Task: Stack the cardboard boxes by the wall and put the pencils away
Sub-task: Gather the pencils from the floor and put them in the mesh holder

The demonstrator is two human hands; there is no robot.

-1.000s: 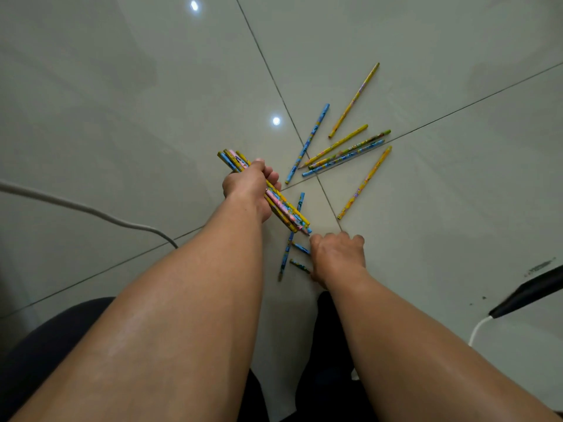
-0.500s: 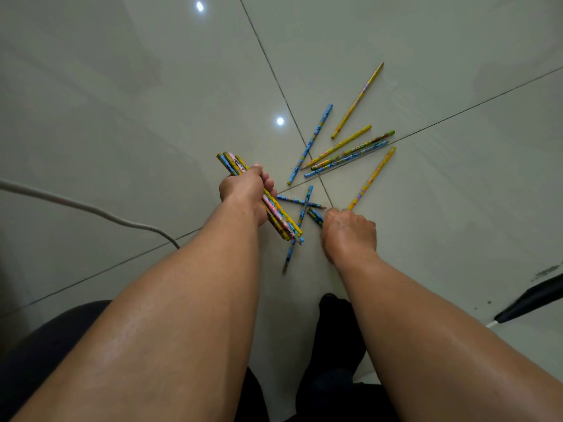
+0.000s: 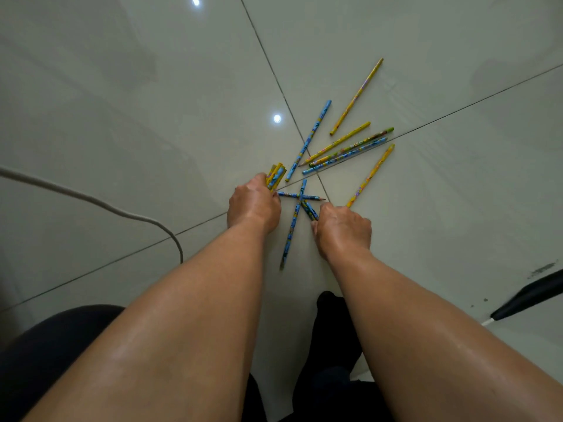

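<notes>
My left hand (image 3: 254,205) grips a bundle of pencils (image 3: 276,175), whose yellow and blue ends stick up past the fingers. My right hand (image 3: 342,228) is down on the floor, its curled fingers holding one or two short blue pencils (image 3: 310,210). Between the hands a long blue pencil (image 3: 293,224) lies across a short one (image 3: 300,196). Several loose yellow and blue pencils (image 3: 347,147) are scattered on the tiles beyond both hands. No cardboard boxes are in view.
A white cable (image 3: 91,202) curves across the floor on the left. A black object with a white cord (image 3: 530,295) lies at the right edge. My dark-clad knees (image 3: 45,345) fill the bottom of the view.
My left hand turned the bundle from lying slantwise to nearly upright and moved toward the crossed pencils. My right hand moved forward from near my knees, taking short blue pencils along.
</notes>
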